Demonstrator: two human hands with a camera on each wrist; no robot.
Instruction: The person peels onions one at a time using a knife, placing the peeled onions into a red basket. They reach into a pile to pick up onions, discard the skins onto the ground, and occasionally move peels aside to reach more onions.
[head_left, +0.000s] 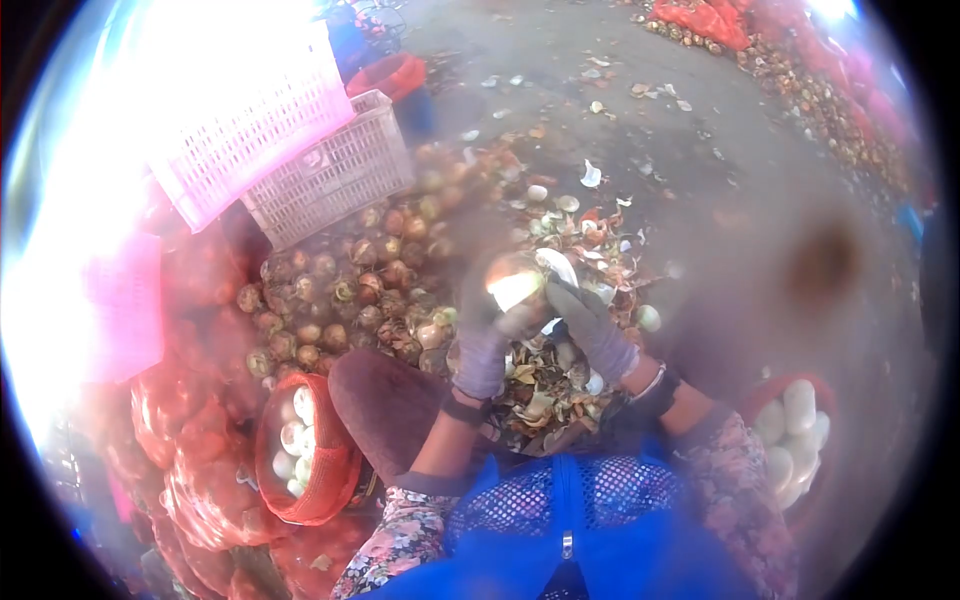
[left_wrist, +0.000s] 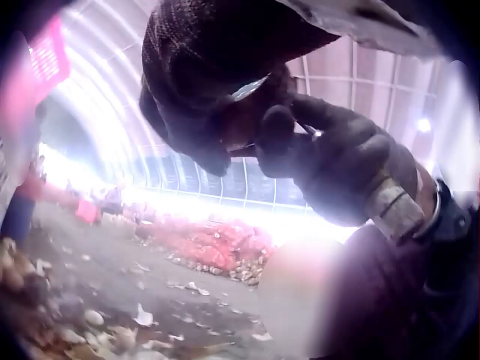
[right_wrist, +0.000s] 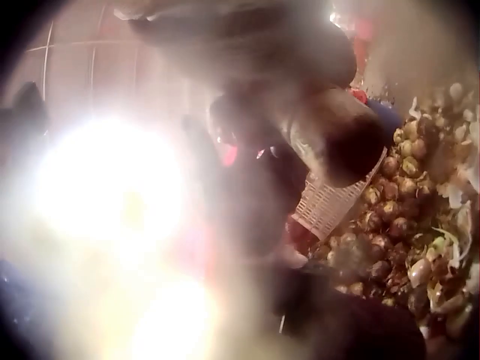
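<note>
Both hands wear dark knit gloves and meet on one onion (head_left: pixel 513 288), which glints pale in the middle of the head view. My left hand (head_left: pixel 482 340) grips it from the left and below. My right hand (head_left: pixel 592 325) closes on it from the right, next to a white flap of peel (head_left: pixel 556 266). In the left wrist view the left glove (left_wrist: pixel 210 75) curls at the top and the right glove (left_wrist: pixel 337 165) presses its thumb against it. Glare blurs the right wrist view, where only a gloved finger (right_wrist: pixel 337 142) shows.
A heap of unpeeled brown onions (head_left: pixel 340 290) lies ahead on the left, with peel scraps (head_left: pixel 545 385) under my hands. Red mesh baskets of peeled white onions stand at left (head_left: pixel 300 445) and right (head_left: pixel 790 430). White (head_left: pixel 335 170) and pink (head_left: pixel 250 120) crates and red sacks (head_left: pixel 200 450) crowd the left.
</note>
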